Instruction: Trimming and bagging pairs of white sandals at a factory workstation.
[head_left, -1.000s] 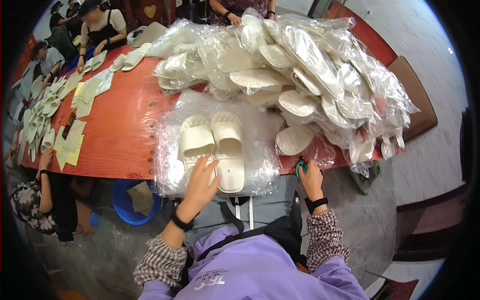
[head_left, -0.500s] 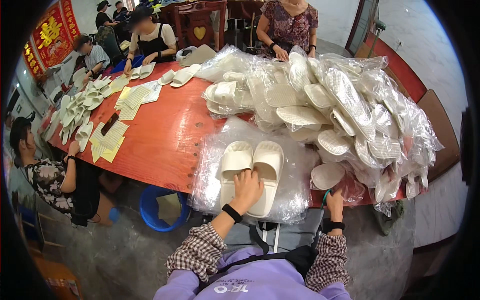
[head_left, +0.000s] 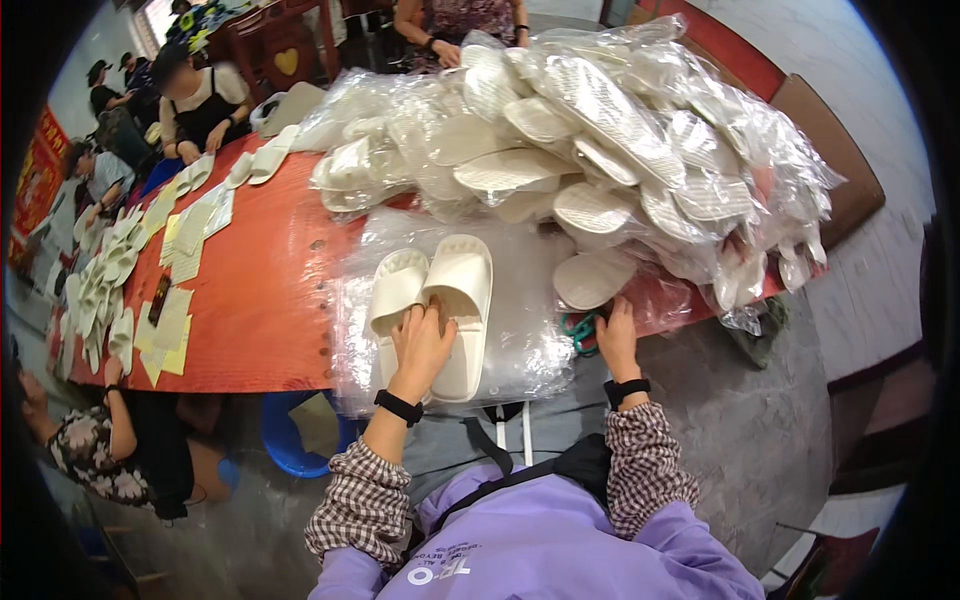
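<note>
Slippers [head_left: 432, 305], a cream pair side by side, lie at the centre of the frame on a stack of clear bags [head_left: 520, 340] at the near edge of the red table [head_left: 260, 290]. Our left hand [head_left: 420, 340] rests flat on them, palm down over the heel ends where the two meet, fingers spread and loose, pressing rather than clasping. Our right hand [head_left: 612, 335], at centre right by the table edge, touches green scissors [head_left: 578, 330]; we cannot tell whether it grips them. We judge the slippers light, springy foam, smooth but not fragile; the film beneath looks slick, so they may slide. A good hold would be pinching both together at the straps or across the heels. Above, a heap of bagged slippers [head_left: 600, 140] fills the upper centre and right; loose slippers and paper sheets [head_left: 175, 320] line the left, where other people work. Compared with half a second ago, the left hand has slid from the right slipper's side towards the gap between the two, while the right hand has risen from the table edge to the scissors, and our view has shifted right.
</note>
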